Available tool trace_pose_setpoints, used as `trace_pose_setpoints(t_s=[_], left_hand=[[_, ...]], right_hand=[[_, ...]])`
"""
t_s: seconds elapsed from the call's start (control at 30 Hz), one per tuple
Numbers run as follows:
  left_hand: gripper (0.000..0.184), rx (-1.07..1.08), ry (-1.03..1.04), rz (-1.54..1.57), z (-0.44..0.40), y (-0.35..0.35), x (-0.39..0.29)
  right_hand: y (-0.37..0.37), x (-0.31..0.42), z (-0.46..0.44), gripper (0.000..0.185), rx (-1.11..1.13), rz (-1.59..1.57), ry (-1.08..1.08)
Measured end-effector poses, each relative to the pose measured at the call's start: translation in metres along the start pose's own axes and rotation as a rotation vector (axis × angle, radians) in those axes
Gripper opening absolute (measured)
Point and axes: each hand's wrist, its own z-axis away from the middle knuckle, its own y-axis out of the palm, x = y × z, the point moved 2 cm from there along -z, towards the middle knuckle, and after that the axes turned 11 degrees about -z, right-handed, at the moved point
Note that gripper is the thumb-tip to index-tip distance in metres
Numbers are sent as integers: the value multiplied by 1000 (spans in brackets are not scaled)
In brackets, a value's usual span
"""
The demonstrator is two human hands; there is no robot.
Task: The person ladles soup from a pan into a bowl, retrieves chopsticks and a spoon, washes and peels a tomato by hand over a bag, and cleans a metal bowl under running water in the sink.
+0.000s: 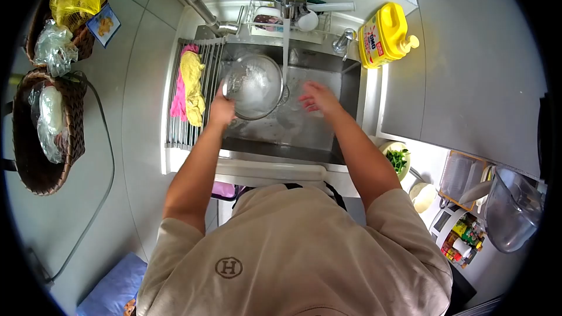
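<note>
My left hand (222, 109) is closed on the left edge of a round metal pot (253, 88), which has a bright rim and a small loop handle on its right side. The pot is over the left half of the steel sink (275, 147), with its inside wet and shiny. Water runs from the tap (286, 0) in a thin stream just beside the pot's right rim. To the right of that stream is my right hand (319, 98), slightly blurred, its fingers spread and nothing seen in them.
Pink and yellow cloths (192, 85) lie on the drying rack (212, 73) at the sink's left. A yellow detergent bottle (383, 36) stands at the right rim, near a soap dispenser (344, 41). Greens fill a bowl (383, 148). Wicker baskets (73, 123) are at far left.
</note>
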Motion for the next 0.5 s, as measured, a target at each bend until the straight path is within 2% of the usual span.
trace_pose_setpoints(t_s=[0.03, 0.07, 0.1, 0.13, 0.23, 0.33, 0.43, 0.5], left_hand=[[68, -88, 96, -285, 0, 2, -3], [77, -458, 557, -326, -15, 33, 21], [78, -331, 374, -394, -2, 42, -3], [80, -248, 360, -420, 4, 57, -16], [78, -206, 663, -581, 23, 85, -47], [76, -219, 749, -603, 32, 92, -59], [73, -134, 515, -376, 31, 80, -67], [68, -155, 529, -170, 8, 88, -42]], right_hand=[[-12, -3, -4, 58, -58, -4, -17], [-19, -4, -7, 56, -148, 62, -105], [-26, -7, -9, 54, -239, 129, -192], [-30, -8, -9, 53, -330, 195, -279], [-35, 0, 4, 54, -447, 370, -477], [-34, 5, 16, 59, -332, 264, -515], [-37, -5, 16, 65, -151, 383, -528], [-29, -8, 19, 65, -97, 444, -551]])
